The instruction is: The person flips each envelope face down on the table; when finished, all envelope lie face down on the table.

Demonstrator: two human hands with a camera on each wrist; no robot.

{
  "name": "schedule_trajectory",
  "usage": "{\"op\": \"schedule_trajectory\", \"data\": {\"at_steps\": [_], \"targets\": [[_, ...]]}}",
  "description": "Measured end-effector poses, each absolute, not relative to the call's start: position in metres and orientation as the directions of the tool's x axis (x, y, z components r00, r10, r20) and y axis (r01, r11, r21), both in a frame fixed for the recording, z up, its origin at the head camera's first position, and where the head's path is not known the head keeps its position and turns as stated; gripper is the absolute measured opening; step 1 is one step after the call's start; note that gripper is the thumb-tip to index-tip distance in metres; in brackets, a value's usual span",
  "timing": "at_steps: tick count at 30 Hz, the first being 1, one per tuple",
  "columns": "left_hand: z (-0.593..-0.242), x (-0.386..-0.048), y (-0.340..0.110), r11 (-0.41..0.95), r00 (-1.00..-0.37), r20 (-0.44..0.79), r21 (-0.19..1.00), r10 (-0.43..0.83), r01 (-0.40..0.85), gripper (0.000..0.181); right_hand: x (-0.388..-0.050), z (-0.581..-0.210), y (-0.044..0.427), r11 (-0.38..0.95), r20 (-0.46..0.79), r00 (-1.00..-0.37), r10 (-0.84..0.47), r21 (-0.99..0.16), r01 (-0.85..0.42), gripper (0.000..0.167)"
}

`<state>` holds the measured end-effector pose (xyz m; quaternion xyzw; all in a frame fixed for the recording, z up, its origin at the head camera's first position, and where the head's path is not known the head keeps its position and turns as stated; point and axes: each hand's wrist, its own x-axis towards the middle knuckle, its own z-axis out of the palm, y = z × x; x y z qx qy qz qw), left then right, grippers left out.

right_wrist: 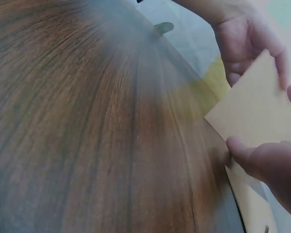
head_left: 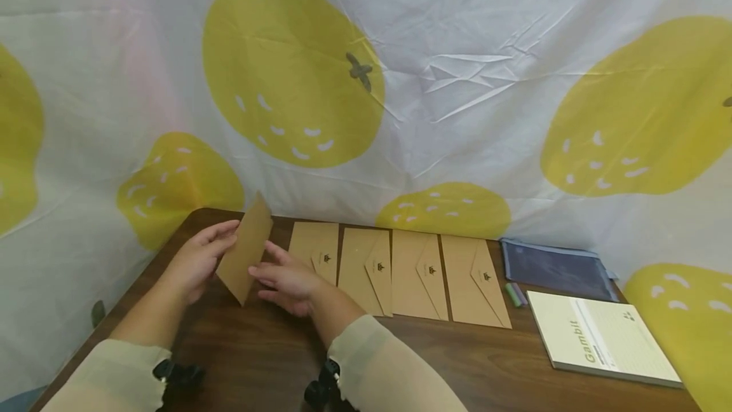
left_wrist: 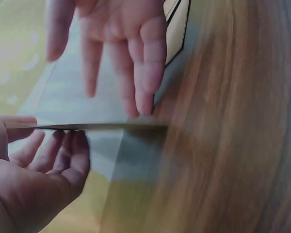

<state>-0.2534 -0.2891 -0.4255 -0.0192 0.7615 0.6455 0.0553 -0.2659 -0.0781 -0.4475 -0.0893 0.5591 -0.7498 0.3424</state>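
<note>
My left hand (head_left: 197,262) grips a plain brown envelope (head_left: 247,253) by its left side and holds it raised and tilted above the table's left part. In the left wrist view the thumb of the left hand (left_wrist: 43,170) lies on one face and the fingers on the other. My right hand (head_left: 290,280) is beside the envelope's right side, fingers extended toward it; whether they touch it I cannot tell. Several more brown envelopes (head_left: 417,272) lie in a row to the right, their pointed flaps bearing a small black crown print.
A blue zip pouch (head_left: 557,269) lies at the back right of the wooden table (head_left: 257,361). In front of it are small green and purple sticks (head_left: 516,294) and a pale notebook (head_left: 606,339) marked "Gambit". A fruit-patterned curtain (head_left: 457,113) hangs behind the table.
</note>
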Motion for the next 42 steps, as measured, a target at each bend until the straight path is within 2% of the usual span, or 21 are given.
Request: {"op": "schedule_trajectory", "data": {"at_steps": [5,8,16,21,25,30,35,42], "targets": [[-0.437,-0.257,-0.304,0.215,-0.994,-0.064,0.973,-0.092,-0.082,0.061,-0.266,-0.452,-0.076,-0.144,-0.272,-0.761,-0.589,-0.891,0.430,0.086],[-0.442,-0.258,-0.311,0.271,-0.991,-0.062,0.958,-0.121,-0.093,0.060,-0.267,-0.454,-0.075,-0.152,-0.269,-0.765,-0.585,-0.890,0.429,0.088],[-0.449,-0.262,-0.320,0.475,-0.989,-0.078,0.870,-0.126,-0.129,0.058,-0.273,-0.453,-0.073,-0.143,-0.268,-0.765,-0.586,-0.895,0.423,0.088],[-0.446,-0.265,-0.318,0.610,-0.989,-0.105,0.779,-0.100,-0.144,0.064,-0.277,-0.452,-0.075,-0.145,-0.272,-0.762,-0.587,-0.891,0.430,0.087],[-0.441,-0.263,-0.310,0.657,-0.989,-0.125,0.739,-0.083,-0.149,0.068,-0.279,-0.454,-0.075,-0.179,-0.259,-0.762,-0.594,-0.881,0.439,0.086],[-0.436,-0.256,-0.288,0.580,-0.990,-0.105,0.803,-0.090,-0.138,0.069,-0.275,-0.454,-0.061,-0.191,-0.195,-0.802,-0.565,-0.914,0.357,0.080],[-0.436,-0.254,-0.262,0.438,-0.995,-0.101,0.893,-0.026,-0.102,0.069,-0.273,-0.444,-0.031,-0.221,-0.132,-0.849,-0.512,-0.934,0.279,0.075],[-0.435,-0.261,-0.230,0.246,-0.994,-0.106,0.964,0.028,-0.096,0.066,-0.281,-0.437,0.016,-0.195,-0.121,-0.892,-0.436,-0.955,0.224,0.076]]}}
